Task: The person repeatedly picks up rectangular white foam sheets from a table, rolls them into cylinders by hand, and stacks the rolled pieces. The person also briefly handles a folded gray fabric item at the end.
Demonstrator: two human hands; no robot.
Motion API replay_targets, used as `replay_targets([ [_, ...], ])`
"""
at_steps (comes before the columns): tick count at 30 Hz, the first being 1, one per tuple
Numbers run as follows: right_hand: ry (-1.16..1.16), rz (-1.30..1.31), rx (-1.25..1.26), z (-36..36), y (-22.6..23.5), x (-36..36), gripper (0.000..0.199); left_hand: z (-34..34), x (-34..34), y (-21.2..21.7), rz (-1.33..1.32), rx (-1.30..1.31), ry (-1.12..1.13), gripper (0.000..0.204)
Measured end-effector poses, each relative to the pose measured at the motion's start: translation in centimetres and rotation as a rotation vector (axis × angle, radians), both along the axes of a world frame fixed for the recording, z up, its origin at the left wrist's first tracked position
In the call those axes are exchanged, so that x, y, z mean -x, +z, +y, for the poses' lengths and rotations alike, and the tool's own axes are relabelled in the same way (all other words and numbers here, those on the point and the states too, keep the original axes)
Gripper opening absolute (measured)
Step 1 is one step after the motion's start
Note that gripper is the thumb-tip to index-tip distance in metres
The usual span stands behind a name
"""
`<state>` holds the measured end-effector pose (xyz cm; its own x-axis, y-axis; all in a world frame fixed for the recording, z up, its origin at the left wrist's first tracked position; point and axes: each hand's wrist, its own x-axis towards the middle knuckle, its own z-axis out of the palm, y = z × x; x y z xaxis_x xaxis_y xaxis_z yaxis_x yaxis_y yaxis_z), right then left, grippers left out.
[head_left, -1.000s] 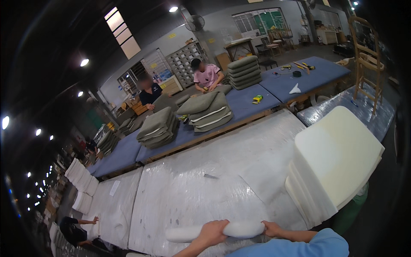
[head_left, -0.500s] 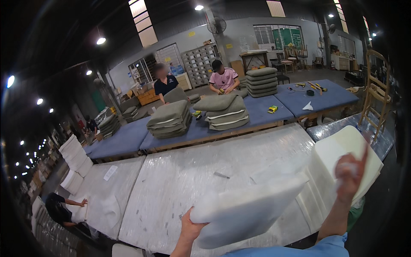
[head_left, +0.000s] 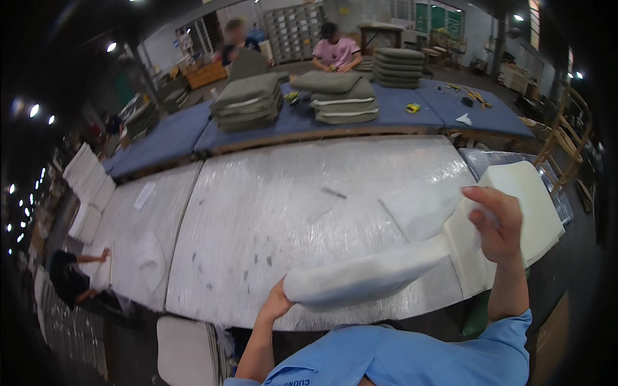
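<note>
My left hand [head_left: 277, 301] grips the left end of a white padded seat cushion [head_left: 367, 276], with its fingers closed around that edge. The cushion is tilted above the near side of a table covered in clear plastic [head_left: 257, 212]. Its right end is beside a pile of cream foam pads [head_left: 524, 206]. My right hand [head_left: 499, 222] is raised in front of that pile, its fingers bent but apart and nothing visible in them. A thin white sheet [head_left: 421, 202] lies flat on the table behind the cushion.
Blue-topped benches [head_left: 412, 116] across the back hold stacked grey-green cushions [head_left: 244, 103] and hand tools. Two people work behind them; another person [head_left: 71, 276] leans over the left table end. A wooden chair frame [head_left: 566, 135] stands right. Pale pads [head_left: 187, 350] sit near left.
The view has tipped downward. The cushion in my left hand has turned so that its edge shows more. My right hand has come left and is less blurred.
</note>
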<state>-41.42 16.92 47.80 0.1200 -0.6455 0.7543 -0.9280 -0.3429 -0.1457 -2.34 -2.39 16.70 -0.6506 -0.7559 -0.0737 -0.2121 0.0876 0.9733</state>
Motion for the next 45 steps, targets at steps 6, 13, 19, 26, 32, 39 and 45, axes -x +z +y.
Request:
replay_targets([
  [6,0.119,-0.320,-0.443,-4.7,-5.9,-2.7,0.034,0.2,-0.8,-0.1,0.090,-0.170,-0.009,0.069],
  [13,0.157,0.110,-0.892,-11.5,-9.7,-1.3,0.043,-0.2,-0.6,0.2,0.039,-0.058,-0.066,0.080],
  [19,0.186,0.332,-1.109,-12.6,-8.7,0.2,0.090,0.7,-0.4,-0.4,0.010,-0.074,-0.010,0.087],
  [26,0.276,0.667,-1.082,-11.2,-11.7,-4.3,0.077,1.1,0.1,-0.3,0.042,-0.110,0.024,0.081],
  [32,0.348,0.545,-1.021,-11.4,-13.3,-4.0,0.051,0.9,0.2,-1.3,-0.022,0.049,0.112,0.064],
  [39,0.284,0.515,-1.140,-11.5,-12.9,-6.6,0.054,-0.7,-1.1,-0.7,-0.037,-0.181,0.070,0.063],
  [45,0.222,0.488,-1.147,-11.9,-13.9,-6.2,0.059,-1.3,-3.1,0.4,-0.003,-0.007,0.037,0.108],
])
